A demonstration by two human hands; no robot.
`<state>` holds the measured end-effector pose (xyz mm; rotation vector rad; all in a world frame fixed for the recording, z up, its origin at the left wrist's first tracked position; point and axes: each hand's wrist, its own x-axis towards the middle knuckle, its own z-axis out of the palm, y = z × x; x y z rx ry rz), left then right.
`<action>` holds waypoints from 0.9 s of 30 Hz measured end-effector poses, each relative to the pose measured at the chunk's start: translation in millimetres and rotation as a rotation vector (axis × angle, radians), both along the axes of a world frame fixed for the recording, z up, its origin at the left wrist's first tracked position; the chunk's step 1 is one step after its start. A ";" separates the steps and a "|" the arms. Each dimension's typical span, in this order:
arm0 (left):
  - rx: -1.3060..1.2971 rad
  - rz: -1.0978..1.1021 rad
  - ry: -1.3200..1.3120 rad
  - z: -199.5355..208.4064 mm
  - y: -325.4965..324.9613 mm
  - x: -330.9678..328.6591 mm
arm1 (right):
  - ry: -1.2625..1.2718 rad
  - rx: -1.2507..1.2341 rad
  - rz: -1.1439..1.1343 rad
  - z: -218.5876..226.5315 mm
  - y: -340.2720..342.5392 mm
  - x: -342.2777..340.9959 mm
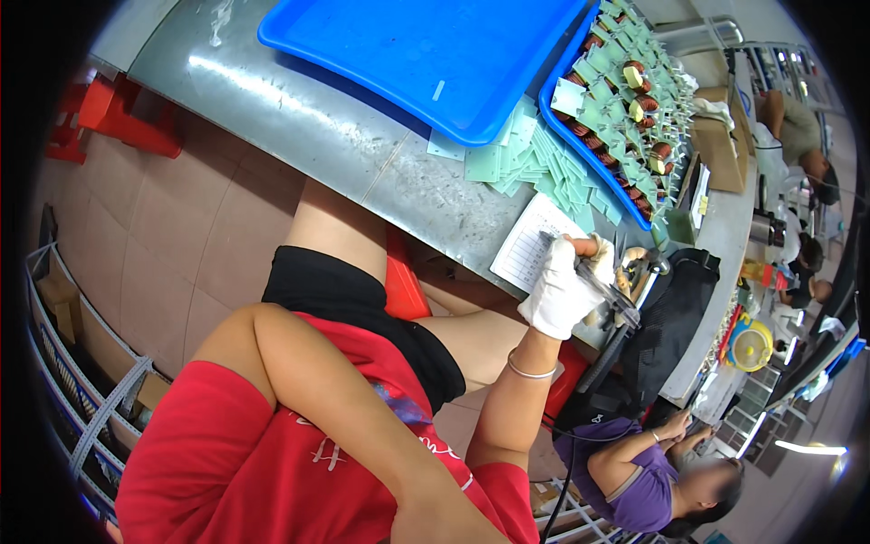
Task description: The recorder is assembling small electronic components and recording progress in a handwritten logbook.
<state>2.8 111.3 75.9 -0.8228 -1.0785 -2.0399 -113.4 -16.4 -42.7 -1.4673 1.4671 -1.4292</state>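
My right hand point(564, 290), in a white glove that leaves some fingertips bare, is closed around a slim dark pen-like tool point(549, 238). Its tip is at a white card point(527, 243) with a printed grid, lying at the table's near edge. Grey metal tool parts point(621, 304) show beside the glove; whether they are in the hand I cannot tell. My left forearm point(362, 426) crosses my body toward the lower edge, where the hand drops out of sight. Loose pale green rectangular sheets point(544, 159) lie heaped just beyond the card.
A large blue tray point(408, 68) holds one small green strip. Beside it, another blue tray point(594, 159) is packed with copper-wound coils point(639, 109) and green sheets. A black bag point(666, 326) stands at the right, near a person in purple point(625, 471). Red stools point(136, 118) stand under the table.
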 end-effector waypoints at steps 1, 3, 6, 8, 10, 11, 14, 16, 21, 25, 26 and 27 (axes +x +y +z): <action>-0.003 0.000 -0.002 -0.9 -2.3 0.6 | -0.023 0.005 -0.006 0.5 -0.7 -1.1; -0.007 0.002 -0.011 -3.6 -11.2 3.3 | -0.102 -0.027 -0.009 4.1 -2.3 -1.3; -0.092 0.262 -0.157 -27.4 -16.4 3.4 | -0.086 0.022 -0.087 8.0 -1.3 -10.1; -0.225 0.534 -0.449 -47.9 -32.2 9.5 | -0.047 0.023 -0.081 12.7 0.4 -19.7; -0.490 1.046 -0.791 -70.8 -48.7 15.0 | -0.009 0.052 -0.056 15.6 1.0 -27.6; -0.645 1.250 -0.946 -84.6 -55.9 14.4 | -0.007 0.056 -0.067 14.6 -0.1 -29.0; -0.698 1.519 -1.062 -114.1 -76.5 16.2 | 0.001 -0.005 -0.066 5.1 -2.8 -32.2; -0.717 1.513 -1.091 -123.5 -84.4 17.0 | 0.052 -0.035 -0.068 1.1 -3.5 -33.6; -0.709 1.536 -1.130 -122.3 -84.4 16.0 | 0.082 0.018 -0.046 8.2 -0.7 -35.4; -0.708 1.522 -1.157 -125.8 -85.1 13.1 | 0.085 0.006 -0.045 6.3 -0.5 -36.7; -0.708 1.519 -1.156 -125.5 -85.3 13.1 | 0.085 0.008 -0.048 5.4 -0.8 -37.2; -0.734 1.530 -1.167 -124.0 -85.8 13.7 | 0.092 0.004 -0.045 4.5 -1.2 -37.7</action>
